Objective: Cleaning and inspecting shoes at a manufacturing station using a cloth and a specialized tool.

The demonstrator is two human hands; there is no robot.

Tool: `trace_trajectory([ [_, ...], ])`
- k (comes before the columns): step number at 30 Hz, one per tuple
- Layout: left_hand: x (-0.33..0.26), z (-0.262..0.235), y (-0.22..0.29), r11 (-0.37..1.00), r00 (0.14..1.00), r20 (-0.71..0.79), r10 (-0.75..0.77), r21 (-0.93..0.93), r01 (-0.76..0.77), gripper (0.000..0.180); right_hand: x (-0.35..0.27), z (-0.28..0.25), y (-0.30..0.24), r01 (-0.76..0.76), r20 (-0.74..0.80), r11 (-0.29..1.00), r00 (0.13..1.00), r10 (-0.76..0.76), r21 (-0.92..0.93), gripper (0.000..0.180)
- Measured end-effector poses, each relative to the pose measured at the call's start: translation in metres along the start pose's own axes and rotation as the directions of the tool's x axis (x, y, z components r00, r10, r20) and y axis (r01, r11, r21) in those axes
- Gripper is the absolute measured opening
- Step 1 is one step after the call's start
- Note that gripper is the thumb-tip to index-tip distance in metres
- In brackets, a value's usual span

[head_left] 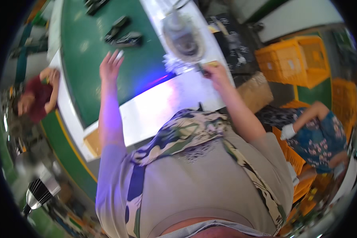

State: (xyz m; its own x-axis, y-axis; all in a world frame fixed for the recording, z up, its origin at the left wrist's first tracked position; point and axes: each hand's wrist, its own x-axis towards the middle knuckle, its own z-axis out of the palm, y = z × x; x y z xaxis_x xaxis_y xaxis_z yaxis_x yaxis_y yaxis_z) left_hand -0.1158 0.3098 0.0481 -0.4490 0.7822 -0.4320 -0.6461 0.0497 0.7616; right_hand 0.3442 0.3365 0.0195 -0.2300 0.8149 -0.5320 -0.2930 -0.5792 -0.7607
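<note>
My left hand reaches out over the green belt, fingers stretched and apart, with a white cover on one fingertip. Just beyond its fingertips lie two dark shoe-like pieces, blurred. My right hand is over the white tabletop, its fingers pinched round a small dark thing that I cannot make out. Beside that hand stands a pale, oval container with a cloudy bottle at its far end. A bunched white material lies against the container.
Another dark piece lies farther along the belt. Purple light falls on the table's edge. A cardboard box and orange crates stand at the right. One person is across at the left; another is close at the right.
</note>
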Motion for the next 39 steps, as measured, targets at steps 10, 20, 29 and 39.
trace_trajectory([
  [10, -0.072, -0.036, -0.115, 0.885, 0.885, -0.071, -0.459, -0.116, 0.450, 0.083, 0.007, 0.017, -0.021, -0.074, 0.049, 0.997, 0.996, 0.075, -0.012, 0.022],
  [20, 0.022, -0.002, -0.099, 0.957, 0.902, -0.331, -0.275, -0.002, 0.291, 0.094, 0.045, 0.002, -0.012, -0.115, -0.020, 0.992, 0.993, 0.116, 0.052, 0.018],
  [29, 0.160, 0.008, -0.061, -0.321, 0.765, 0.307, 0.565, 0.937, -0.139, 0.077, 0.087, 0.027, -0.032, -0.012, -0.027, 0.996, 1.000, 0.010, -0.085, 0.016],
  [39, 0.126, 0.009, -0.070, -0.320, 0.882, 0.008, 0.471, 0.933, 0.162, 0.091, 0.113, 0.051, -0.049, 0.572, 0.344, 0.353, 0.774, -0.532, -0.740, 0.013],
])
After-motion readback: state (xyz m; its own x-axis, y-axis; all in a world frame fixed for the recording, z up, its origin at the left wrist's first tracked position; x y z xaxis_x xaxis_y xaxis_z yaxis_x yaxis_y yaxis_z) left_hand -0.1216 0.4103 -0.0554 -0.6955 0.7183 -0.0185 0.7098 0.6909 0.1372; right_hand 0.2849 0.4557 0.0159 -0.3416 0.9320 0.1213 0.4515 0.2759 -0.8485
